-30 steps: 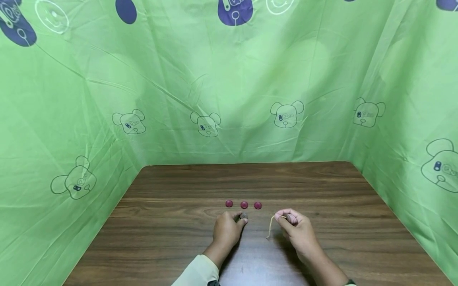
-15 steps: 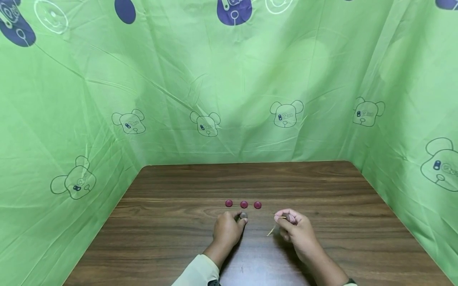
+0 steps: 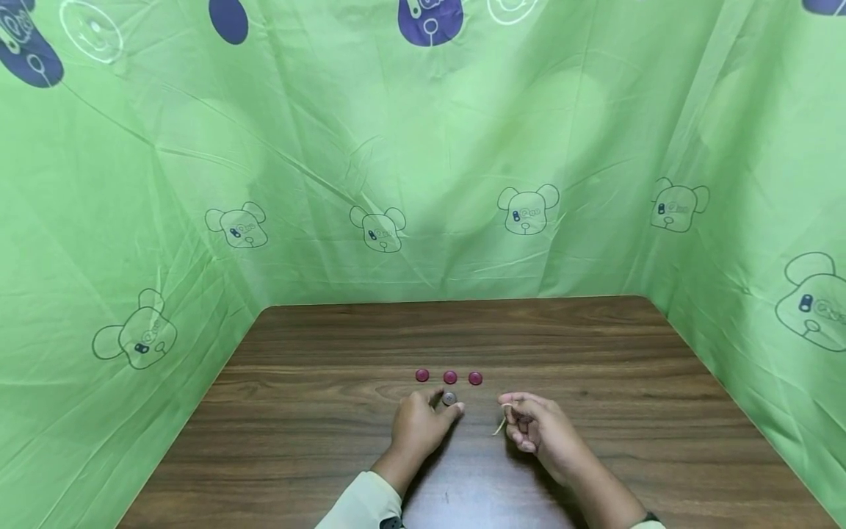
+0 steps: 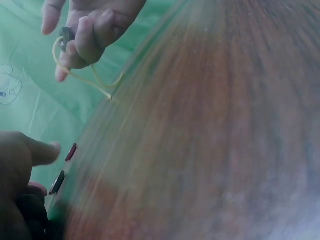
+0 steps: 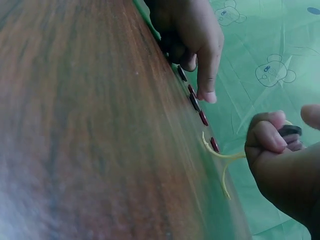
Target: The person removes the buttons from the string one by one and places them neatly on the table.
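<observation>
Yellow string [image 5: 227, 157] in right hand [image 3: 551, 435]

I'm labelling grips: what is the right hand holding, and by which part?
The right hand holds a dark button by one side, with yellow string trailing from the grip; the exact contact points are hidden.

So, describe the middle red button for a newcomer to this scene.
On the brown table, beyond the left hand, three red buttons form a row. The middle red button alone has red neighbours on both sides, with a grey button on its near side.
</observation>
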`<state>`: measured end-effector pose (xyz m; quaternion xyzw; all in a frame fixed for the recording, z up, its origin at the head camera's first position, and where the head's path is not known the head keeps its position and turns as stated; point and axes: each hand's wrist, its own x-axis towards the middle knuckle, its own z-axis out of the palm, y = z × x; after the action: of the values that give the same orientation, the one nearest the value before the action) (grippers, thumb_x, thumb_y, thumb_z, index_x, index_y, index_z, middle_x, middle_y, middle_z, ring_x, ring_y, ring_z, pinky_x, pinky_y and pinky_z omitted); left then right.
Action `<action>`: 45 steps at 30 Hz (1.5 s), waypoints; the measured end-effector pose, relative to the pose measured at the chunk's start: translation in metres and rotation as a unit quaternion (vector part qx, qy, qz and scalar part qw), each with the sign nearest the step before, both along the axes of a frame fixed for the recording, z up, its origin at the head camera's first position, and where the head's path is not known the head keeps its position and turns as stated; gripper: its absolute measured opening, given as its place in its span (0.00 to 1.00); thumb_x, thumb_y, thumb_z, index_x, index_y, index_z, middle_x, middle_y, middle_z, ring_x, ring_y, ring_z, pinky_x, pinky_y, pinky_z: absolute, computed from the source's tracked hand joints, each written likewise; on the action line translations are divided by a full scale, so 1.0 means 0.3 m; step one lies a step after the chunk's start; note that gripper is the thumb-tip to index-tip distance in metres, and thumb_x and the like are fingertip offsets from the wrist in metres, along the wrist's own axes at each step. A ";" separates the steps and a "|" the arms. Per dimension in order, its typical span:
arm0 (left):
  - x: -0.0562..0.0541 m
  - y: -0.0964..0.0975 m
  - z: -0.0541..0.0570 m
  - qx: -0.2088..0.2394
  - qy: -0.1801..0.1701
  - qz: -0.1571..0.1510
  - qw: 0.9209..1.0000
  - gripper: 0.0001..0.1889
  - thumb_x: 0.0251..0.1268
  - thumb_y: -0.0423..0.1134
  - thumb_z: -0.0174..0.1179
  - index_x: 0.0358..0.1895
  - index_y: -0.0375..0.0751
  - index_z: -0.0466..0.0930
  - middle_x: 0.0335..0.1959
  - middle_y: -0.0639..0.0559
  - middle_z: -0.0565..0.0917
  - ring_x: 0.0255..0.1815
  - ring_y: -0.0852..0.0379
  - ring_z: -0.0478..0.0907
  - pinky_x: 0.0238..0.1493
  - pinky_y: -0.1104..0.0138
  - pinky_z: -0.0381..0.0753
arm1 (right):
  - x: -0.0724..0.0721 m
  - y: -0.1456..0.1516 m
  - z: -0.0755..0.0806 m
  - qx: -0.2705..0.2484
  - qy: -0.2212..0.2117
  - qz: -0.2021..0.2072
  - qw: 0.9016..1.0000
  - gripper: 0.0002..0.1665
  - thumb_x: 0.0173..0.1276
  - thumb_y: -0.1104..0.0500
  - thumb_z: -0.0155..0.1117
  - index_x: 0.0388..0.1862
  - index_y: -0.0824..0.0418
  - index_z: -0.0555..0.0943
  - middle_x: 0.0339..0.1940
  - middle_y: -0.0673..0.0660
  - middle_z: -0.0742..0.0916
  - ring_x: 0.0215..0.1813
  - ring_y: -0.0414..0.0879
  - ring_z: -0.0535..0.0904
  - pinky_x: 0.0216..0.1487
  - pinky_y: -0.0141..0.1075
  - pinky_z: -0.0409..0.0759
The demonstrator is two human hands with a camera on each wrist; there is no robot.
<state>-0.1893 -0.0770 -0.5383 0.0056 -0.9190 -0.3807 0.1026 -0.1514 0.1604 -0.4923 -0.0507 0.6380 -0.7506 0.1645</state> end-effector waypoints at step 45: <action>0.021 -0.005 0.007 0.148 0.062 -0.016 0.987 0.15 0.70 0.42 0.74 0.52 0.37 0.92 0.14 0.62 0.69 0.16 0.70 0.62 0.24 0.72 0.68 | -0.008 0.004 -0.022 -0.097 0.018 0.050 0.994 0.16 0.77 0.69 0.66 0.60 0.61 0.78 0.41 0.49 0.88 0.33 0.35 0.80 0.25 0.21 0.72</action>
<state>-0.1829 -0.0785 -0.5363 -0.0176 -0.8442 -0.5139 0.1516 -0.1538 0.1615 -0.4990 -0.1115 0.5619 -0.7986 0.1847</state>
